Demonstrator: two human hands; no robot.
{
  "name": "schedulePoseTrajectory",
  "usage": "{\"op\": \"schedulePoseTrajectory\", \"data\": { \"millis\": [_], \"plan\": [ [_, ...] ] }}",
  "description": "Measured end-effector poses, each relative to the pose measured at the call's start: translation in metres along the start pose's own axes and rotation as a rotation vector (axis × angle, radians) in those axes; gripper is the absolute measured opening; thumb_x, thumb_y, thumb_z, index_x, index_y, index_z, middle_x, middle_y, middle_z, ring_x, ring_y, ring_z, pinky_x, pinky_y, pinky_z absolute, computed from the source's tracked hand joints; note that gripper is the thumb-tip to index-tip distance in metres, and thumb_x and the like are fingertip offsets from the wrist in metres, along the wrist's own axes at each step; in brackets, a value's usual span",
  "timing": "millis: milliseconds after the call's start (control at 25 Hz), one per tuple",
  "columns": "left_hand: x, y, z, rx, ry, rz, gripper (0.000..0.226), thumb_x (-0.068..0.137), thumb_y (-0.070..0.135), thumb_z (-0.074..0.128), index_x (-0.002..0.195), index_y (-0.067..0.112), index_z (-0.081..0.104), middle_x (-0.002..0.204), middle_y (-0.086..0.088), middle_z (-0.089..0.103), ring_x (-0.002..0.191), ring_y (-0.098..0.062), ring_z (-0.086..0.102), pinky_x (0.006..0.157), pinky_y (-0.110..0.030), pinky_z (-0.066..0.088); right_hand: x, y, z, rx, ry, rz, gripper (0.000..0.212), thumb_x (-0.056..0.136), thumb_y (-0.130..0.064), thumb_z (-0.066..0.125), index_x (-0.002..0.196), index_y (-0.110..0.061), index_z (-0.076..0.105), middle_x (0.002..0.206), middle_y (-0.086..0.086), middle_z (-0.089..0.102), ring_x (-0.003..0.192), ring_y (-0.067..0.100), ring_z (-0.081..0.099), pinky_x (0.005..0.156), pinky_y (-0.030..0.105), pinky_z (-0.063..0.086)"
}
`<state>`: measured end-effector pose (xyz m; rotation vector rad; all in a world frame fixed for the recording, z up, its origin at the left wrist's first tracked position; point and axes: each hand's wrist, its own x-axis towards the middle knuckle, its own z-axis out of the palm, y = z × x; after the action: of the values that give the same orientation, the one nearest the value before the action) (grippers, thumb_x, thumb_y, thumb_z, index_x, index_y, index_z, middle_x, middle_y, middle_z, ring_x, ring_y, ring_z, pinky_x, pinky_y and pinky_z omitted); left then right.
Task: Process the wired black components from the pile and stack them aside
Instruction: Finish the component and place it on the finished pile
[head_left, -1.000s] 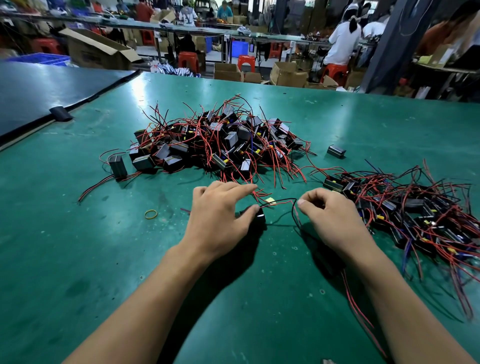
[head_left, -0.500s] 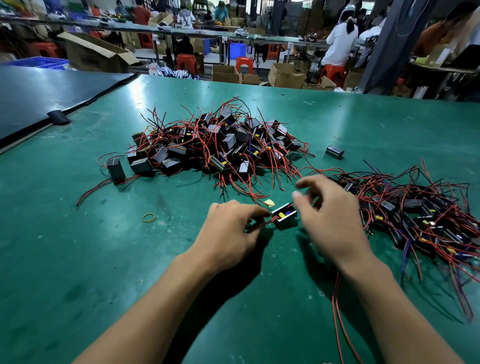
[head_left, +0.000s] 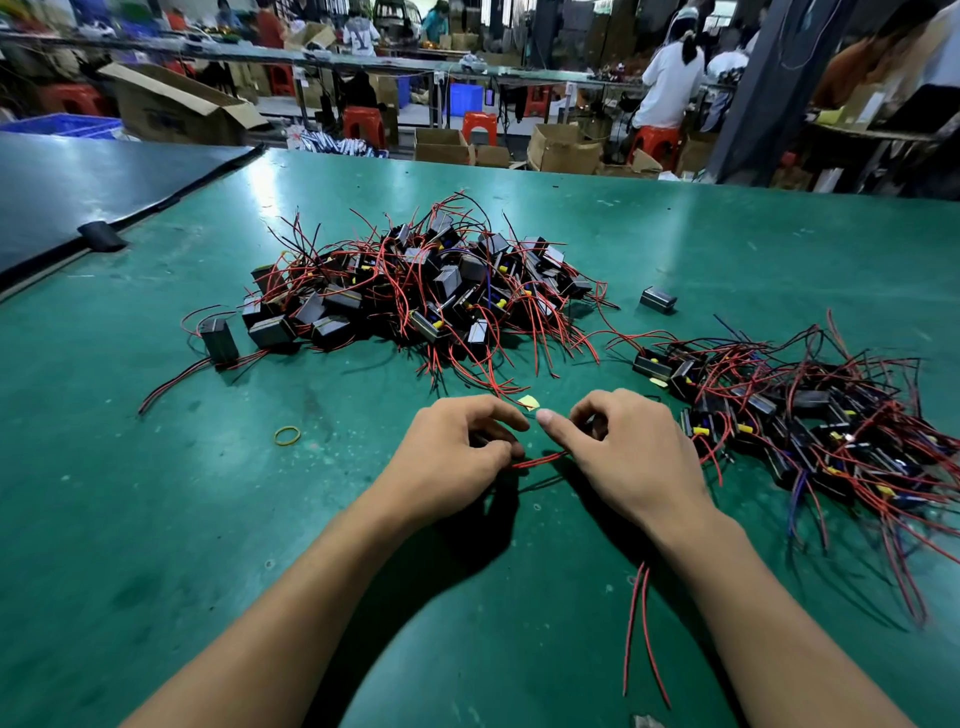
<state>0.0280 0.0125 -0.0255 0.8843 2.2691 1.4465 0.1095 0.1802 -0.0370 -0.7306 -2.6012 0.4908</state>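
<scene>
A big pile of black box components with red and black wires (head_left: 415, 291) lies mid-table. A second heap of the same parts (head_left: 810, 415) spreads out at the right. My left hand (head_left: 452, 457) and my right hand (head_left: 623, 452) sit close together in front of the pile, both pinched on a red wire (head_left: 540, 460) that runs between them. The component on that wire is hidden under my right hand. Two more red wire ends (head_left: 636, 623) trail out beneath my right wrist.
A lone black component (head_left: 658, 300) lies between the two heaps, and another stands upright at the pile's left (head_left: 219, 339). A yellow rubber band (head_left: 287, 435) and a small yellow scrap (head_left: 529, 401) rest on the green table (head_left: 156, 519). Workers and boxes are far behind.
The black component that showed between my fingers half a second ago is now covered by my right hand. Both hands have drawn closer together, with a red wire stretched between them.
</scene>
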Motion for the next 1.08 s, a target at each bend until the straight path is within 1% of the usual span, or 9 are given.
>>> {"op": "schedulePoseTrajectory", "data": {
  "millis": [120, 400, 480, 600, 680, 760, 840, 920, 1080],
  "plan": [
    [-0.001, -0.001, 0.000, 0.002, -0.006, -0.006, 0.020, 0.086, 0.004, 0.065, 0.094, 0.021, 0.072, 0.083, 0.004, 0.076, 0.079, -0.007, 0.072, 0.081, -0.022, 0.055, 0.006, 0.008, -0.004, -0.027, 0.074, -0.021, 0.052, 0.082, -0.076, 0.052, 0.074, -0.027, 0.066, 0.076, -0.010, 0.055, 0.076, 0.019, 0.056, 0.064, 0.029, 0.036],
    [-0.001, -0.005, 0.001, 0.096, 0.016, 0.019, 0.017, 0.087, 0.009, 0.065, 0.096, 0.020, 0.075, 0.084, 0.006, 0.075, 0.077, -0.003, 0.068, 0.074, -0.013, 0.050, 0.020, 0.029, -0.026, -0.009, 0.158, -0.094, 0.032, 0.088, -0.049, 0.068, 0.078, -0.019, 0.074, 0.079, -0.003, 0.052, 0.082, 0.023, 0.056, 0.075, 0.034, 0.043],
    [0.001, -0.005, 0.001, 0.119, 0.020, 0.034, 0.018, 0.086, 0.009, 0.066, 0.096, 0.021, 0.075, 0.087, 0.008, 0.075, 0.081, -0.002, 0.068, 0.078, -0.011, 0.049, 0.015, 0.015, -0.027, 0.154, 0.180, -0.187, 0.020, 0.089, -0.038, 0.071, 0.079, -0.021, 0.074, 0.079, -0.004, 0.058, 0.078, 0.014, 0.057, 0.073, 0.029, 0.043],
    [0.001, -0.005, 0.001, 0.163, 0.051, 0.090, 0.019, 0.083, 0.007, 0.065, 0.092, 0.020, 0.076, 0.082, 0.009, 0.074, 0.075, 0.003, 0.064, 0.072, -0.006, 0.044, -0.002, -0.018, -0.011, 0.450, -0.011, -0.202, 0.009, 0.090, -0.035, 0.070, 0.084, -0.029, 0.073, 0.085, -0.009, 0.069, 0.072, -0.004, 0.058, 0.067, 0.009, 0.042],
    [0.002, -0.006, 0.000, 0.180, 0.073, 0.097, 0.019, 0.081, 0.005, 0.064, 0.086, 0.019, 0.076, 0.073, 0.007, 0.073, 0.067, 0.001, 0.062, 0.064, -0.008, 0.043, -0.010, -0.027, 0.007, 0.377, -0.128, -0.148, 0.016, 0.092, -0.038, 0.066, 0.093, -0.026, 0.076, 0.095, -0.006, 0.073, 0.082, 0.000, 0.062, 0.080, 0.021, 0.050],
    [0.001, -0.007, 0.000, 0.193, 0.069, 0.100, 0.022, 0.080, 0.005, 0.063, 0.084, 0.021, 0.078, 0.068, 0.008, 0.070, 0.060, -0.001, 0.058, 0.059, -0.010, 0.042, -0.011, -0.023, 0.016, 0.233, -0.143, -0.064, 0.029, 0.094, -0.049, 0.058, 0.095, -0.025, 0.074, 0.096, -0.003, 0.073, 0.092, 0.017, 0.065, 0.083, 0.035, 0.052],
    [0.000, -0.008, 0.000, 0.205, 0.046, 0.119, 0.023, 0.078, 0.004, 0.065, 0.082, 0.022, 0.078, 0.077, 0.007, 0.069, 0.060, -0.004, 0.055, 0.060, -0.012, 0.039, -0.006, -0.010, 0.012, 0.124, -0.089, 0.035, 0.037, 0.094, -0.056, 0.051, 0.095, -0.026, 0.071, 0.092, -0.002, 0.072, 0.092, 0.026, 0.064, 0.077, 0.035, 0.051],
    [0.001, -0.008, 0.000, 0.227, 0.029, 0.130, 0.023, 0.079, 0.004, 0.065, 0.081, 0.023, 0.078, 0.088, 0.005, 0.067, 0.062, -0.003, 0.053, 0.061, -0.011, 0.038, 0.001, 0.005, 0.008, 0.059, -0.034, 0.110, 0.035, 0.094, -0.056, 0.052, 0.095, -0.027, 0.071, 0.090, -0.001, 0.072, 0.092, 0.029, 0.064, 0.074, 0.034, 0.049],
    [0.002, -0.009, -0.001, 0.252, 0.015, 0.135, 0.022, 0.081, 0.004, 0.065, 0.086, 0.022, 0.078, 0.087, 0.006, 0.064, 0.066, 0.007, 0.051, 0.064, -0.005, 0.034, 0.012, 0.027, 0.003, 0.075, 0.021, 0.068, 0.028, 0.092, -0.049, 0.058, 0.093, -0.026, 0.073, 0.084, -0.001, 0.073, 0.085, 0.027, 0.067, 0.076, 0.036, 0.055]
  ]
}}
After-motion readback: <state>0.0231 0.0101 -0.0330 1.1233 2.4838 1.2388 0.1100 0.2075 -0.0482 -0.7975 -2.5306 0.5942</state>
